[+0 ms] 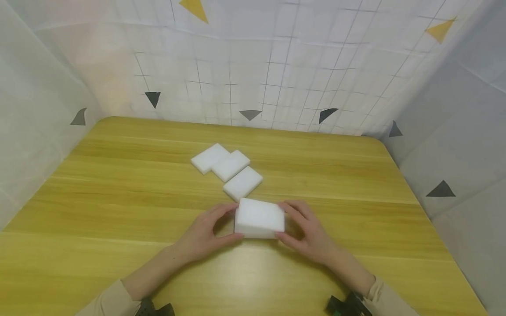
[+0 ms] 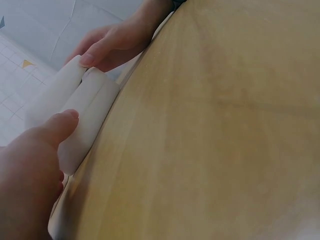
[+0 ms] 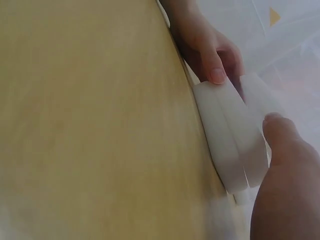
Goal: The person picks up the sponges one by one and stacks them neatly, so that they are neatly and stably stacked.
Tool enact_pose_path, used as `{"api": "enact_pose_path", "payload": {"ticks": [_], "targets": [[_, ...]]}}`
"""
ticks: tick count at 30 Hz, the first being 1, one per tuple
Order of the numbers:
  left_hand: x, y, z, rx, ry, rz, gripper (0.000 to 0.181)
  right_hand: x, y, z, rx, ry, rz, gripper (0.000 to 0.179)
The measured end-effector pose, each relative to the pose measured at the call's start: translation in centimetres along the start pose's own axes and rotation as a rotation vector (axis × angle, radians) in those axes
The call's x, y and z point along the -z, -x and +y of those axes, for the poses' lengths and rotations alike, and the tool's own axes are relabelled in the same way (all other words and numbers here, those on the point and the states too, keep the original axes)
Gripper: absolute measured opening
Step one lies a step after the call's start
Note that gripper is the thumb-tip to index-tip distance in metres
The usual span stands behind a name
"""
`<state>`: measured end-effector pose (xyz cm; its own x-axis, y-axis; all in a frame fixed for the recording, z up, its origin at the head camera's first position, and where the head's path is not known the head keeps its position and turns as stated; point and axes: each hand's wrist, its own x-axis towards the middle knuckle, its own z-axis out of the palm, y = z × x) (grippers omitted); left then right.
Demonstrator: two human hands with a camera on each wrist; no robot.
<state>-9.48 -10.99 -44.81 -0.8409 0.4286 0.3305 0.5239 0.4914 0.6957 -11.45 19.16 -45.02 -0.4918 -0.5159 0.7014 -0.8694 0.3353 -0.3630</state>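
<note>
Both hands hold a small stack of white sponge blocks near the middle of the table, one at each end. My left hand point(image 1: 202, 233) grips the left end, its thumb on the near side of the lower blocks point(image 2: 95, 102). At the other end my right hand point(image 1: 312, 235) pinches the top block point(image 1: 261, 213) between thumb and fingers. In the wrist views a gap shows between this top block point(image 3: 260, 97) and the two blocks under it, which lie flat against each other. The fingers on the far side are partly hidden.
Three more white sponge blocks lie just beyond the stack: a left one point(image 1: 208, 157), a middle one point(image 1: 232, 166) and a nearer one point(image 1: 243, 184). They sit close together, slanted on the wooden table point(image 1: 118, 188). White cloth point(image 1: 308, 79) hangs around its back and sides.
</note>
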Motion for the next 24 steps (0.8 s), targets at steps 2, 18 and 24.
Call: {"api": "enact_pose_path", "payload": {"ticks": [2, 18, 24], "targets": [[0.0, 0.02, 0.04, 0.003, -0.001, 0.0, 0.068, -0.05, 0.0, -0.08, -0.004, 0.009, -0.005, 0.061], [0.06, 0.09, 0.16, 0.03, 0.008, 0.001, 0.071, -0.28, 0.26, 0.07, 0.0, 0.032, -0.03, 0.061], [0.0, 0.12, 0.17, 0.018, 0.02, 0.012, 0.073, -0.23, 0.34, 0.1, -0.006, 0.033, -0.045, 0.061]]}}
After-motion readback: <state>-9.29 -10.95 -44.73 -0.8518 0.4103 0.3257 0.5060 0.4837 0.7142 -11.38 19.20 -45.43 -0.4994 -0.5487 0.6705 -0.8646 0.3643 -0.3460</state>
